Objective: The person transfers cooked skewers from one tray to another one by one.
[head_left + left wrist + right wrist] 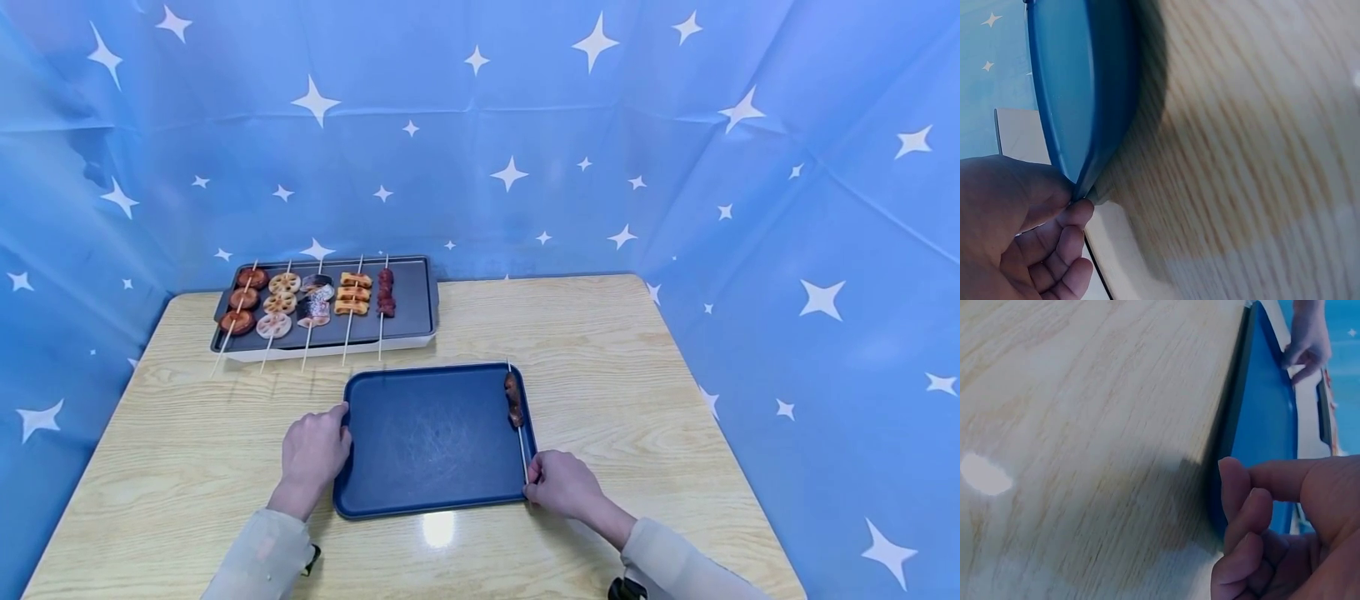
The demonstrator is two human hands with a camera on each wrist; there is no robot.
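A dark blue rectangular tray [427, 450] lies in front of me on the wooden table. My left hand [315, 448] grips its left rim, thumb above and fingers curled below, as the left wrist view shows. At the near right corner, my right hand [562, 483] pinches the tray's edge with thumb and curled fingers. A skewer of brown meat [513, 400] lies along the tray's right side, its far tip crossing the back rim. Its lower stick end comes right up to the right fingers; whether they touch it too is unclear.
Behind, to the left, a black grill plate [411, 300] on a white base holds several skewers: brown rounds [243, 298], lotus slices [280, 303], dark-and-pale pieces [315, 300], yellow pieces [352, 293] and dark red meat [386, 293]. A blue star-patterned curtain [450, 167] surrounds the table [600, 358].
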